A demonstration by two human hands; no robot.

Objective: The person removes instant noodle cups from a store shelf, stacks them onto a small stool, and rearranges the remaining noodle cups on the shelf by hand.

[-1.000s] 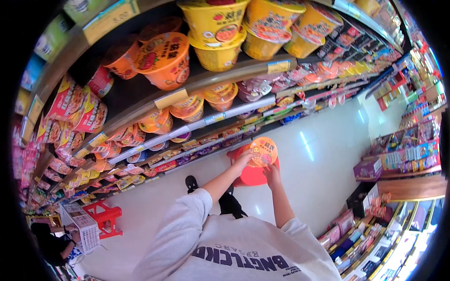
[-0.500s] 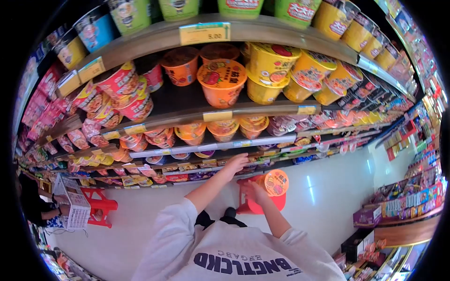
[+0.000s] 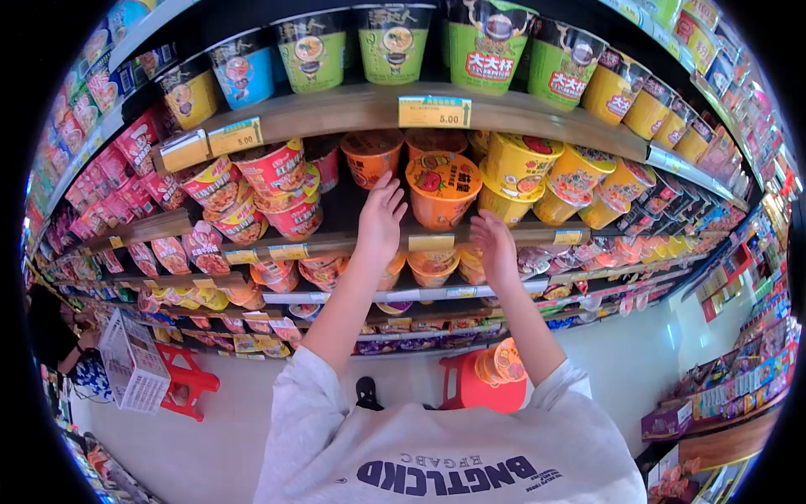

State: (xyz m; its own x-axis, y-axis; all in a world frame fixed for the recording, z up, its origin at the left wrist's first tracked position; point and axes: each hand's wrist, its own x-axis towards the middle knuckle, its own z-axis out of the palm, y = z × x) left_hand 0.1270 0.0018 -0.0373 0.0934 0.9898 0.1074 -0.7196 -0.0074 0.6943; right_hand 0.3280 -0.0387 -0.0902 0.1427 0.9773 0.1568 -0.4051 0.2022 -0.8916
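An orange noodle cup (image 3: 443, 191) stands at the front of a shelf. My left hand (image 3: 383, 214) is just left of it, fingers spread, with a gap between hand and cup. On the cup's right side, my right hand (image 3: 494, 239) has its fingers apart near the cup's lower edge. Neither hand holds anything. Behind the left fingertips sits a darker orange cup (image 3: 370, 160). Stacked yellow cups (image 3: 518, 172) stand to the right. Below, an orange cup (image 3: 500, 363) rests on a red stool (image 3: 470, 386).
Green cups (image 3: 489, 50) line the shelf above, over a wooden shelf edge (image 3: 336, 113). Pink-red cups (image 3: 281, 181) are stacked at left. At the lower left are a white basket (image 3: 134, 361), another red stool (image 3: 189, 382) and another person's dark sleeve (image 3: 49, 332).
Both my hands have risen from low near the stool to either side of the orange cup on the shelf. My right hand has left the stool area. The view has shifted.
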